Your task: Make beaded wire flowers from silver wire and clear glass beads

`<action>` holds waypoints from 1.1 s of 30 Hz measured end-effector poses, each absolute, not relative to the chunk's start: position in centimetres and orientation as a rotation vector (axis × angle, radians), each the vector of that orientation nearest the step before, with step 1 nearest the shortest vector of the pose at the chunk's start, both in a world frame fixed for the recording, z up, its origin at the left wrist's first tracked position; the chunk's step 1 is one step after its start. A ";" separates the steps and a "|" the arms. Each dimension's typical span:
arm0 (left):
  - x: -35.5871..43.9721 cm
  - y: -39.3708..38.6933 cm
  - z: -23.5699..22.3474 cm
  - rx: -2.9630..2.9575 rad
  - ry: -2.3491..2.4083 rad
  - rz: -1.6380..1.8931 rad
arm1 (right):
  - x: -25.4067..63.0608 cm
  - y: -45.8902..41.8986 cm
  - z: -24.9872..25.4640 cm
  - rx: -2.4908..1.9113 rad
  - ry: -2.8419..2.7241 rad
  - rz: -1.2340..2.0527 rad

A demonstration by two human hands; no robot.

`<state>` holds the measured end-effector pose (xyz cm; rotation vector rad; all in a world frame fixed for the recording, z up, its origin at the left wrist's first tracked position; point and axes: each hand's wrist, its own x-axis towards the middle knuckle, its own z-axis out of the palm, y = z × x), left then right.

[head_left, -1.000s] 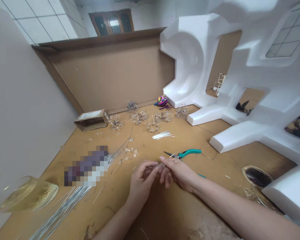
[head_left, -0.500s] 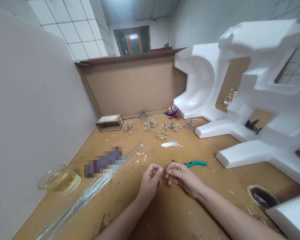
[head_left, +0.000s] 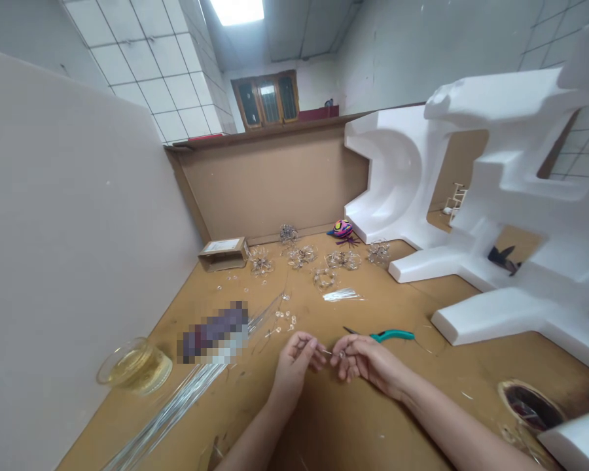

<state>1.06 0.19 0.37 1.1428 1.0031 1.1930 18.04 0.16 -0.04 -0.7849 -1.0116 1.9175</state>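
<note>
A person's bare left forearm rises from seven o'clock and right forearm from four, bringing the left hand and right hand close together but apart, fingers curled, the left thumb pressed near its forefinger.

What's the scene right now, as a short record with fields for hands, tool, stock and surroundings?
left hand: pinching a thin wire
right hand: small clear piece at its fingertips
tool: pliers on the table, partly behind right hand
stock: long wires at left, short wires ahead
left side: glass with yellowish liquid
</note>
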 end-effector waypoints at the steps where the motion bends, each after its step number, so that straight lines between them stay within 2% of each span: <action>1: 1.0 0.2 0.4 1.125 0.999 1.170 | 18.1 0.2 0.0 -0.769 -1.017 1.929; 18: 0.4 0.3 0.2 0.750 0.816 1.155 | 17.4 -0.1 -0.3 -0.755 -1.110 1.885; 33: 0.4 0.6 -0.7 0.975 0.959 1.135 | 17.0 0.0 -0.3 -0.839 -1.097 1.850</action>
